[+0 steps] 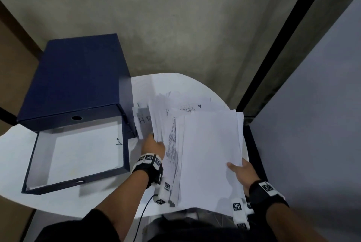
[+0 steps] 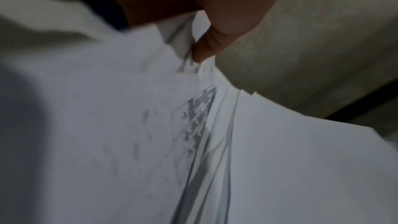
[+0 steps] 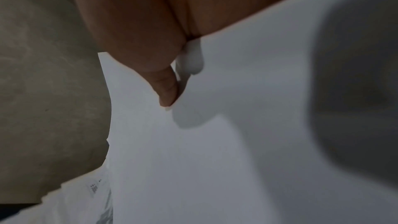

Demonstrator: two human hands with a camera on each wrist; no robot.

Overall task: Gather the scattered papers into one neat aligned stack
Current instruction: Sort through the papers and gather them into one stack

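Two hands hold one loose bundle of papers (image 1: 211,154) above a white round table (image 1: 197,83). From the head camera, the sheets run lengthwise away from the person, long edges roughly in line with the forearms, and they fan out to the left so the edges do not line up. How many sheets there are cannot be counted. The left hand (image 1: 153,145) grips the bundle's left edge. The right hand (image 1: 242,173) holds the near right corner, thumb (image 1: 231,165) lying on the top blank sheet. One dark blue box (image 1: 76,77) sits on the left of the table, with one open tray (image 1: 78,155) in front of it; more printed sheets (image 1: 187,105) lie on the table beyond the bundle.

At the left wrist, the left hand (image 2: 206,16) pinches the fanned edges of the papers (image 2: 133,125), a fingertip (image 2: 202,54) pressed into the sheets; lines of blurred print run along their length.

At the right wrist, the right hand (image 3: 155,28) clamps the blank top sheet (image 3: 215,142), its thumb (image 3: 167,89) flat on the paper.
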